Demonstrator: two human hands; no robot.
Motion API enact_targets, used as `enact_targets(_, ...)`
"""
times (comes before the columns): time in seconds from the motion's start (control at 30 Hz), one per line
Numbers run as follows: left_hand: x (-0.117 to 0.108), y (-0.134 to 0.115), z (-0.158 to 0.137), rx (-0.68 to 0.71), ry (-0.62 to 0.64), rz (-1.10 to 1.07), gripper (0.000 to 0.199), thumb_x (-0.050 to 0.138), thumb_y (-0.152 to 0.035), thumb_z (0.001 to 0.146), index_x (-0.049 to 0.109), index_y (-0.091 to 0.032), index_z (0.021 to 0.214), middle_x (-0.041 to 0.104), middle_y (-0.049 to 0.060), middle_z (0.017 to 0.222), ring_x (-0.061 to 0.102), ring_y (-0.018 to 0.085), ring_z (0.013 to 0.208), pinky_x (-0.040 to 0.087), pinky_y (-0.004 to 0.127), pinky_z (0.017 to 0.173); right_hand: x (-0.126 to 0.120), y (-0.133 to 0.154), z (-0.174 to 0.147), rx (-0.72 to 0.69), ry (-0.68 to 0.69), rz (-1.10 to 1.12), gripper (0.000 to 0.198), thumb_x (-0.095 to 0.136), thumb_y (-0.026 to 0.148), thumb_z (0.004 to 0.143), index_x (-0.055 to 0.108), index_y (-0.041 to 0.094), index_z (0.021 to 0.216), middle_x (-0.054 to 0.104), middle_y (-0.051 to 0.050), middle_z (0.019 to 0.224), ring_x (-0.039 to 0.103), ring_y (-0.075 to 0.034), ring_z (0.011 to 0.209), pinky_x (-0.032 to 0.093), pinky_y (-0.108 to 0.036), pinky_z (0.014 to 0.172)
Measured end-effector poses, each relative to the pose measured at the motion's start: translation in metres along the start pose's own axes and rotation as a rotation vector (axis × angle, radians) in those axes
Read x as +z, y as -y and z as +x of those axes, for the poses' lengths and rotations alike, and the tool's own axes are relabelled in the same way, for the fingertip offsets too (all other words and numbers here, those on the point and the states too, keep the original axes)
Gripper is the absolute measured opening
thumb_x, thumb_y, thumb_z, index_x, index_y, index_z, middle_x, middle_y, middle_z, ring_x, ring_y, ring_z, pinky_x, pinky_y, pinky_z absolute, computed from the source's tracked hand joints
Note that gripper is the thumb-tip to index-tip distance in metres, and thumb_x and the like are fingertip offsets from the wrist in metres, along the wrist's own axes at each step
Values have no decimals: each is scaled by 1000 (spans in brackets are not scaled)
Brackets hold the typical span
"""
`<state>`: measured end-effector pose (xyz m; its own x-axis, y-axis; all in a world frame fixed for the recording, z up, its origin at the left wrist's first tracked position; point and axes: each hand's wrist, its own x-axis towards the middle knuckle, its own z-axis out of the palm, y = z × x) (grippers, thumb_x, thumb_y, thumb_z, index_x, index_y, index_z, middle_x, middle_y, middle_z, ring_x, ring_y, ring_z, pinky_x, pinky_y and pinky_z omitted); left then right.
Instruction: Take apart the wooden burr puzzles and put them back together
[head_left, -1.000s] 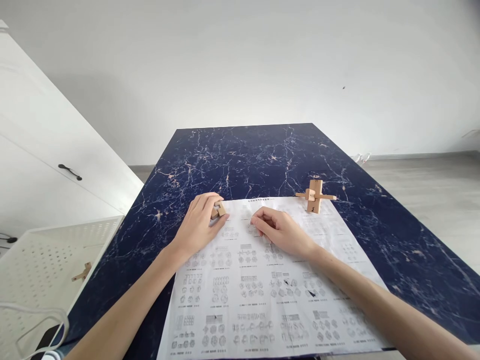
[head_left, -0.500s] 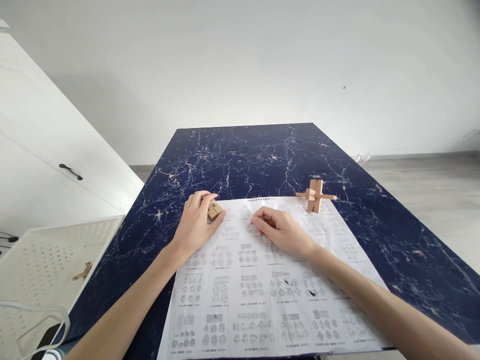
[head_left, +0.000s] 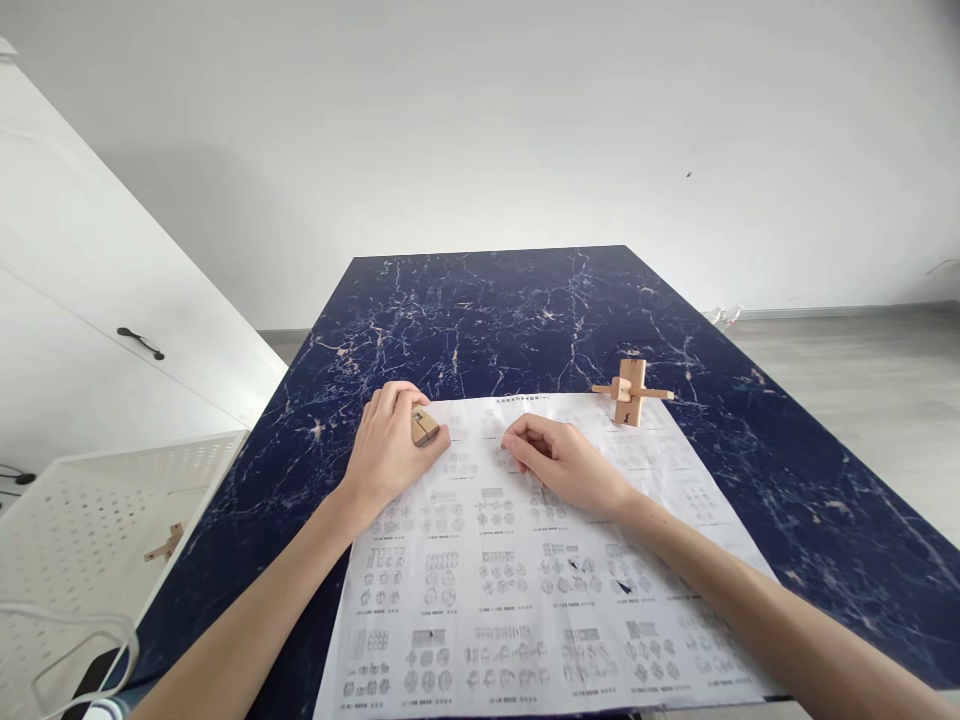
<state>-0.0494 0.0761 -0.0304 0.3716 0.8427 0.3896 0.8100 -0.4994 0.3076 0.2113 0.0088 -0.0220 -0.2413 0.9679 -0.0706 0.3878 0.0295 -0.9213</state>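
Observation:
My left hand (head_left: 391, 440) is closed around a small wooden puzzle block (head_left: 424, 427) at the upper left of a printed sheet (head_left: 517, 535). The block's seams show between thumb and fingers; its far side is hidden by the hand. My right hand (head_left: 555, 458) rests on the sheet with its fingers curled in; whether anything is between the fingertips does not show. Rows of small assembly drawings cover the paper. At its upper right corner stands a cross-shaped wooden puzzle (head_left: 632, 392), apart from both hands.
The sheet lies on a dark blue marbled table (head_left: 480, 320). Left of the table is a white perforated tray (head_left: 90, 510) with another wooden piece (head_left: 165, 543) in it. A white cable (head_left: 75, 610) crosses the tray's near side. A white cabinet (head_left: 112, 270) stands further left.
The wooden block has tilted and shifted slightly left in my left hand, whose fingers have curled a little further over it. My right hand stays in place.

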Motion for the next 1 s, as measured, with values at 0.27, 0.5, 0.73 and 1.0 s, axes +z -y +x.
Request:
enact_targets(0.27, 3, 6, -1, 32, -15, 12, 17, 63, -33, 99, 53, -24, 109, 64, 12, 122, 65, 34, 115, 55, 57, 103, 0, 0, 1, -10, -3, 0, 31, 54, 47, 108, 64, 24, 90, 66, 0, 74, 49, -14, 57, 38, -31, 55)
enact_targets(0.5, 2, 4, -2, 43, -16, 38, 28, 61, -33, 101, 53, -22, 126, 61, 16, 132, 65, 37, 123, 57, 59, 105, 0, -2, 0, -12, -5, 2, 32, 54, 49, 109, 63, 24, 91, 66, 0, 74, 50, -15, 58, 40, -31, 55)
enact_targets(0.73, -2, -2, -3, 146, -59, 51, 40, 62, -37, 106, 49, -22, 140, 49, 21, 155, 50, 42, 149, 50, 64, 119, 1, -7, 3, -58, -52, 82, 29, 53, 48, 110, 60, 24, 95, 62, 3, 72, 50, -14, 56, 41, -32, 57)
enact_targets(1.0, -4, -2, -3, 161, -22, 21, 33, 60, -37, 108, 53, -23, 138, 50, 19, 155, 49, 41, 150, 53, 65, 117, -7, -12, 7, -80, -431, 261, 35, 58, 45, 105, 41, 28, 130, 61, 6, 78, 46, -13, 51, 37, -30, 49)
